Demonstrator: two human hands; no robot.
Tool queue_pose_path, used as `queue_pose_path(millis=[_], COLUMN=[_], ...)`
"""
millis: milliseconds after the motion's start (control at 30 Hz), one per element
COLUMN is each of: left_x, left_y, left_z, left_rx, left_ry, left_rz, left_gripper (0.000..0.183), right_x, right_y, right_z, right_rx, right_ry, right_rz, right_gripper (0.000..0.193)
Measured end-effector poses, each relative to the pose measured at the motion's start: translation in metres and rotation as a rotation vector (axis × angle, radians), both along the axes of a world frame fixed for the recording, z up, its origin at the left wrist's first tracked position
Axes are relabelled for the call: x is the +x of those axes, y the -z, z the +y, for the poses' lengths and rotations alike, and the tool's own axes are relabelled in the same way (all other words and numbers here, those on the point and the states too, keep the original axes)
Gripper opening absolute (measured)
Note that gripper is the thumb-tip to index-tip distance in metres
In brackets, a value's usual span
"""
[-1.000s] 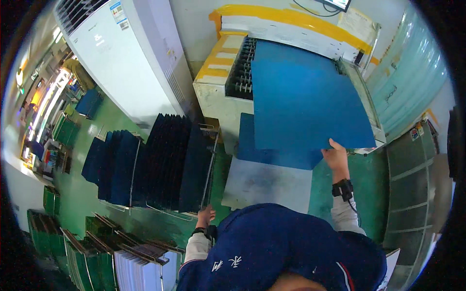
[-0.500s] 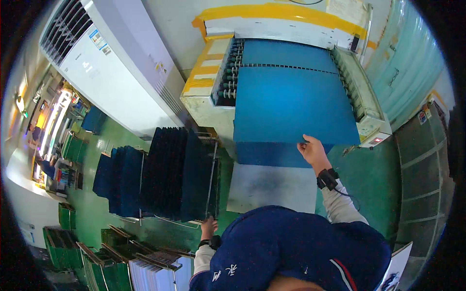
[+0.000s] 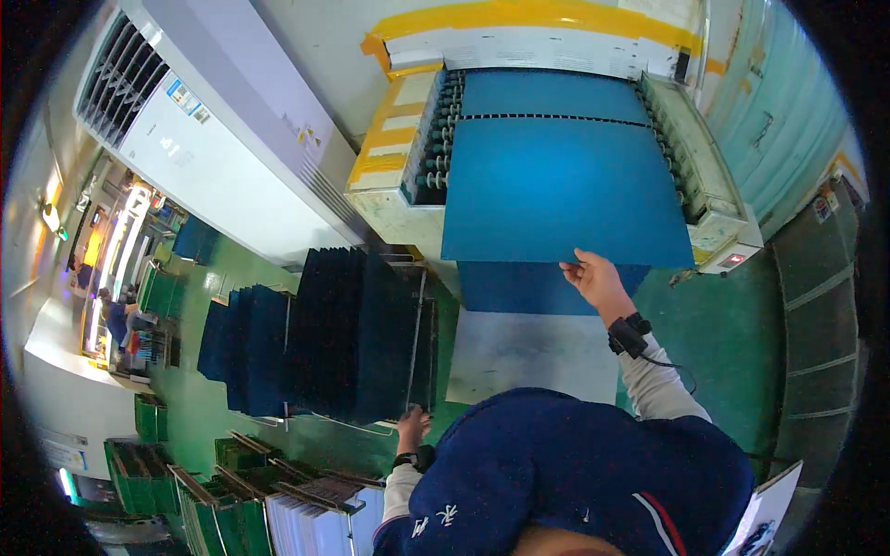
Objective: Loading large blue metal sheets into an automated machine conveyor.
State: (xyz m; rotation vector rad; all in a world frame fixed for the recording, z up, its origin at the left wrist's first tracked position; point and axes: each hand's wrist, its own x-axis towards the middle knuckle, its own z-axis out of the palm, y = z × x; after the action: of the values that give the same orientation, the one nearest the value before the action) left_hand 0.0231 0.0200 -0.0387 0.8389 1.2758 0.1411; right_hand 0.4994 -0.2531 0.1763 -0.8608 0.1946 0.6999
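Right hand [image 3: 598, 281] out ahead, fingers curled on the near edge of a large blue sheet [image 3: 565, 190], grasping it near the right corner. Sheet lying flat across the bed of a cream-coloured machine [image 3: 714, 199], near edge overhanging the machine's front. Rows of dark rollers [image 3: 436, 139] along the left side of the bed, a pale side rail along the right. A second blue sheet [image 3: 552, 93] farther in, just beyond the first, a thin dotted seam between them. Yellow band [image 3: 528, 18] across the machine's far housing. Black wrist strap [image 3: 629, 335] on the right forearm, a thin cord trailing from it over the grey sleeve.

Left hand [image 3: 413, 428] down low and near, at the near end of a metal rack [image 3: 422, 324] packed with dark blue sheets [image 3: 357, 334] standing on edge. Fingers against the rack's frame; whether clenched on it or only resting, cannot tell. Black watch on that wrist.

More upright blue sheets [image 3: 246, 347] in a further rack to the left. Grey mat [image 3: 533, 352] on the green floor [image 3: 742, 334] below the machine's front, between both hands. Tall white cabinet unit [image 3: 213, 139] with a vented top at far left. Green crates [image 3: 148, 463] and stacked white panels [image 3: 306, 524] at near left. Dark blue cap [image 3: 575, 473] filling the lower middle of the view.
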Motion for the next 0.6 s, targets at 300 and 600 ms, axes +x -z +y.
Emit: queue_pose_path(millis=[300,600], left_x=[-0.007,-0.013], left_y=[0.002,-0.002], left_z=[-0.002,-0.01], left_rx=[0.045,0.015], left_ry=[0.02,0.032], left_rz=[0.039,0.072], left_gripper=[0.025,0.031], right_x=[0.001,0.01], right_y=[-0.006,-0.003], right_z=[0.004,0.005], right_rx=[-0.019,0.018], right_ry=[0.014,0.014], right_rz=[0.0,0.008], right_gripper=[0.018,0.017])
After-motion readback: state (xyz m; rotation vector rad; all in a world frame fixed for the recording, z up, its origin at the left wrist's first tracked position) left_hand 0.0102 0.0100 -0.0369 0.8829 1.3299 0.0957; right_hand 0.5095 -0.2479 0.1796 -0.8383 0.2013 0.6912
